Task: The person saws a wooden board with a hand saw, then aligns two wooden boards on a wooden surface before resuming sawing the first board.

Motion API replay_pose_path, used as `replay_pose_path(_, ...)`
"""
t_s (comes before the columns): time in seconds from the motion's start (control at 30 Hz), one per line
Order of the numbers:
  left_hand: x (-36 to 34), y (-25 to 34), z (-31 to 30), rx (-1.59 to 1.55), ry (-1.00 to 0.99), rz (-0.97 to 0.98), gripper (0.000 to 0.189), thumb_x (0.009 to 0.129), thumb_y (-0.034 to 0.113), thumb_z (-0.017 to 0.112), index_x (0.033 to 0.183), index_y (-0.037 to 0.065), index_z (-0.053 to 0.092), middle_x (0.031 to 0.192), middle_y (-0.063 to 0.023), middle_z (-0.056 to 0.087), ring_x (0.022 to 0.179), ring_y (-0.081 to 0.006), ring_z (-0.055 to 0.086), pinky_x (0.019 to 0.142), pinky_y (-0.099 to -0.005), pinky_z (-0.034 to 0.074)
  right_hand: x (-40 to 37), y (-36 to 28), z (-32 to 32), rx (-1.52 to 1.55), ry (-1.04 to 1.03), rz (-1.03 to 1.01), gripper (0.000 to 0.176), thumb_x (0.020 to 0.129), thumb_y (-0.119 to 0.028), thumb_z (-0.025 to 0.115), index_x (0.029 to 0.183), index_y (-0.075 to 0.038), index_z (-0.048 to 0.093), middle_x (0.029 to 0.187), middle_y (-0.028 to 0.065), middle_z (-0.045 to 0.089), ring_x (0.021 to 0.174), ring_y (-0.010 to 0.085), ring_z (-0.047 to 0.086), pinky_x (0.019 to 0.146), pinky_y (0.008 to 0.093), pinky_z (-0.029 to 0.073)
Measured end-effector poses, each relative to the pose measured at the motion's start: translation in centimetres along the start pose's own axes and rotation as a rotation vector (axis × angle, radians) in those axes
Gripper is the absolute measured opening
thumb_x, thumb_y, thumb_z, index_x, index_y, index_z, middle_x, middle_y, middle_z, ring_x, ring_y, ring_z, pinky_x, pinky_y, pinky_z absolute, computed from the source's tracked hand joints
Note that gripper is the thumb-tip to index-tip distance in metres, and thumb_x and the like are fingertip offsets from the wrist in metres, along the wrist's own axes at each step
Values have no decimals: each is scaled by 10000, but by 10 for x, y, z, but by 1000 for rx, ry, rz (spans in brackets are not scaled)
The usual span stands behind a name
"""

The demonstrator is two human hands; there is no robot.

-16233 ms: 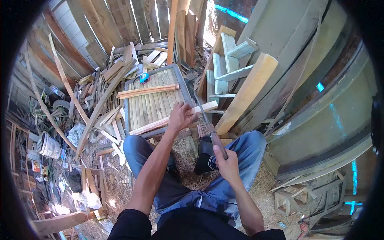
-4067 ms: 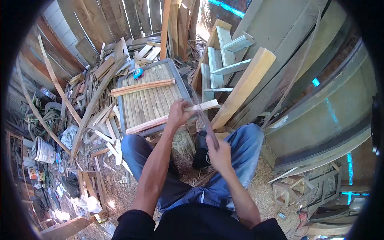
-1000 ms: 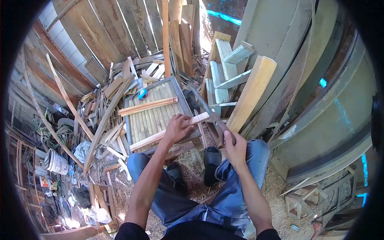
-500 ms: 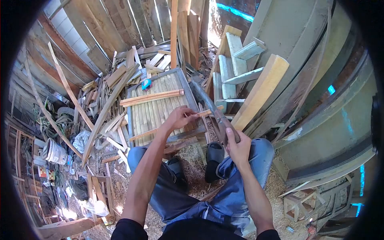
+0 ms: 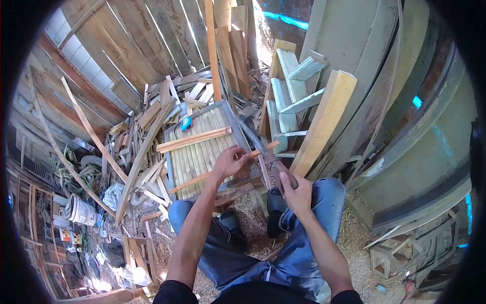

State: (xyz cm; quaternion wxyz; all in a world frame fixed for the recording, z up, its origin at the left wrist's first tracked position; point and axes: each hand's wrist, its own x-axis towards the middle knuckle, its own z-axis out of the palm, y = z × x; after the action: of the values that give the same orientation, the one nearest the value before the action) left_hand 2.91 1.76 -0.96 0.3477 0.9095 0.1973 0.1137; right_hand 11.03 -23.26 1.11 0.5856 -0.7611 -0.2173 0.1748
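My left hand (image 5: 230, 163) pinches a thin wooden strip (image 5: 271, 145), whose right end sticks out past a long dark-bladed tool (image 5: 253, 138). My right hand (image 5: 296, 192) is wrapped round the tool's brown handle near my right knee. The blade lies across the strip and points up and away to the left. Behind my left hand is a slatted wooden panel (image 5: 202, 120) with a grey frame. Thin wooden strips (image 5: 195, 139) and a turquoise tape measure (image 5: 186, 123) rest on it.
A heap of wood offcuts (image 5: 152, 114) lies behind and left of the panel. On the right are a pale stepped wooden piece (image 5: 287, 91) and a thick leaning beam (image 5: 326, 119). A white bucket (image 5: 81, 211) stands at the left. Wood shavings (image 5: 253, 228) cover the floor round my feet.
The view has shifted, so most surroundings sit slightly lower or farther sideways. Both hands keep their grips; the strip reaches across the blade at a slightly different place.
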Motion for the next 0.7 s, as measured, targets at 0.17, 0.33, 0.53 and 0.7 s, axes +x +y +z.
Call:
replay_pose_path(0.17,10,11,-8,15,-78,-113,367,869,369,634,906,11,710,845,-167,664,800,-298,643,735,-381,501,-1,-4,-3,-97,31,-102,424,928,-344,639,697,13,631,495,29,541,441,104,531,442,286,401)
replay_pose_path(0.33,17,9,7,-49,-20,-122,397,869,403,634,920,16,710,882,-168,683,822,-319,648,747,-383,500,-2,-8,-2,-61,8,-26,454,902,-387,646,725,29,604,511,123,484,467,192,451,487,374,381)
replay_pose_path(0.53,7,23,7,57,7,-126,408,857,428,679,949,32,707,909,-124,652,793,-242,610,717,-357,476,0,-8,-4,-49,29,-21,458,907,-368,649,686,25,571,503,99,448,471,158,408,486,363,367)
replay_pose_path(0.7,-2,25,12,-51,85,-102,334,788,354,746,879,37,696,872,-143,620,839,-316,611,751,-403,485,8,4,-4,57,104,27,460,921,-358,640,688,32,568,507,79,443,499,121,388,495,341,363)
